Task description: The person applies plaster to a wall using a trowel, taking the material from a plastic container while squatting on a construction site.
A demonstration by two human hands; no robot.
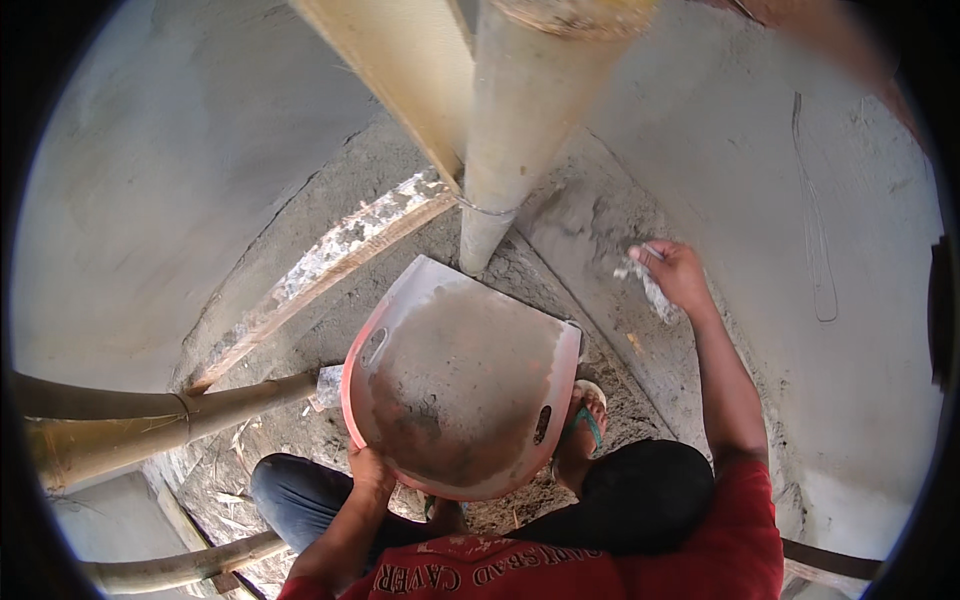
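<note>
A wide shallow mortar pan (352,385), orange-red outside with cut-out handles, sits tilted between my knees, a layer of wet grey mortar (465,370) spread inside it. My left hand (370,470) grips its near left rim. Out to the right, my right hand (675,275) is closed round a whitish, mortar-smeared thing (657,295) with a ragged edge; a thin pale handle-like bit shows at the fingers, but its kind is unclear. That hand is just over a rough, freshly plastered strip (590,225) at the foot of the right wall.
A thick pole (525,120) and a board (405,70) stand just beyond the pan. A mortar-splashed beam (330,265) slants to the left, with bamboo poles (160,425) below it. Grey walls rise on both sides; a wire loop (815,220) hangs on the right.
</note>
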